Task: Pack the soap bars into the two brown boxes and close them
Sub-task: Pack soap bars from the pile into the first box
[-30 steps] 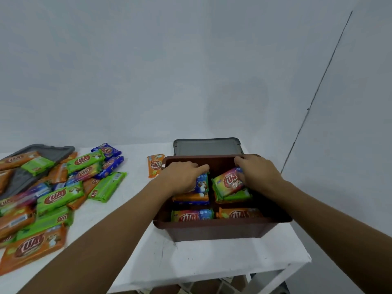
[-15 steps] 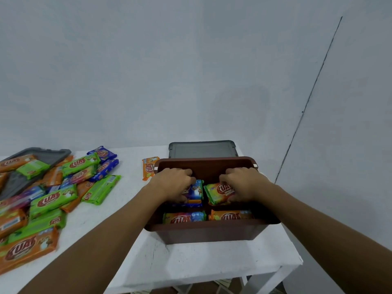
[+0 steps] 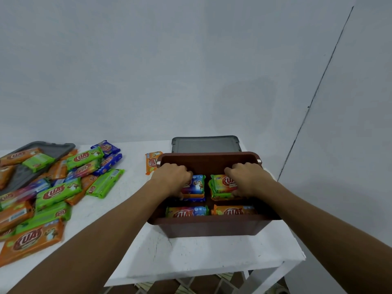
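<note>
— Box?
— Box (image 3: 210, 227): brown, open, at the table (image 3: 191, 257) corner. Lid (image 3: 205, 144): grey, lying flat just behind the box.
— Contents?
— Four stacks of soap bars. Back row: blue bar (image 3: 198, 184) on top at the box's left, green bar (image 3: 222, 185) on top at its right. Front bars (image 3: 186, 212): two, against the box's near wall.
— Hands?
— Both inside the box. Left hand (image 3: 171, 177): fingers curled round the blue bar. Right hand (image 3: 248, 179): fingers curled over the green bar, thumb at its near edge.
— Stock outstanding?
— Pile (image 3: 59, 192): many bars, well left of the box. Second box: not in view.
— Handling note?
— Seat both bars flat and square on their stacks and press evenly, so the wrappers do not buckle. Probably best to keep the tops below the box's rim so the lid can shut.
</note>
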The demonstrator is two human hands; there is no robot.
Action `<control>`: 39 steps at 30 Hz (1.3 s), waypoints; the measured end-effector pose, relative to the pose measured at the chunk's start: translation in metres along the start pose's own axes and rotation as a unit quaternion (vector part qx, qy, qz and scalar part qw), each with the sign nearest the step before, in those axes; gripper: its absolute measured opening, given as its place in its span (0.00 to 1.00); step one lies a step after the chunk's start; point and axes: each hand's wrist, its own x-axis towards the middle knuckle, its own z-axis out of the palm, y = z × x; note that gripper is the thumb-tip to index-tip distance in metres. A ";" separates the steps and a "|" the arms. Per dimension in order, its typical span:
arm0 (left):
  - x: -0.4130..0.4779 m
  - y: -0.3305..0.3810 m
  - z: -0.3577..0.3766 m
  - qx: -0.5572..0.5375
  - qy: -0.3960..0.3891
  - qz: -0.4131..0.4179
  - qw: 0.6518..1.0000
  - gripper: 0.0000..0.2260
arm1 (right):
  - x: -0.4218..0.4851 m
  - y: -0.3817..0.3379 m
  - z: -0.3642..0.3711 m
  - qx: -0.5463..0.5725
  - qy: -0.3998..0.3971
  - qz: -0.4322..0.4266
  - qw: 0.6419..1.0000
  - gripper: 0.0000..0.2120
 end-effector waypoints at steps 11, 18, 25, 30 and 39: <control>-0.021 -0.017 0.013 -0.021 -0.004 -0.012 1.000 0.28 | 0.001 -0.021 0.000 0.010 -0.007 -0.013 1.000 0.25; -0.027 -0.034 0.009 -0.197 0.145 -0.012 0.970 0.17 | 0.001 -0.022 -0.010 0.124 0.009 0.016 0.992 0.18; -0.067 -0.105 0.063 -0.289 0.260 -0.193 0.901 0.06 | 0.047 -0.050 -0.040 0.191 0.149 0.004 0.970 0.11; -0.083 -0.137 0.123 -0.173 0.018 -0.314 0.934 0.21 | 0.110 -0.087 -0.063 0.254 0.166 -0.040 0.952 0.08; -0.072 -0.188 0.126 -0.243 0.005 -0.298 0.923 0.11 | 0.237 -0.143 -0.073 0.172 -0.114 -0.059 0.977 0.11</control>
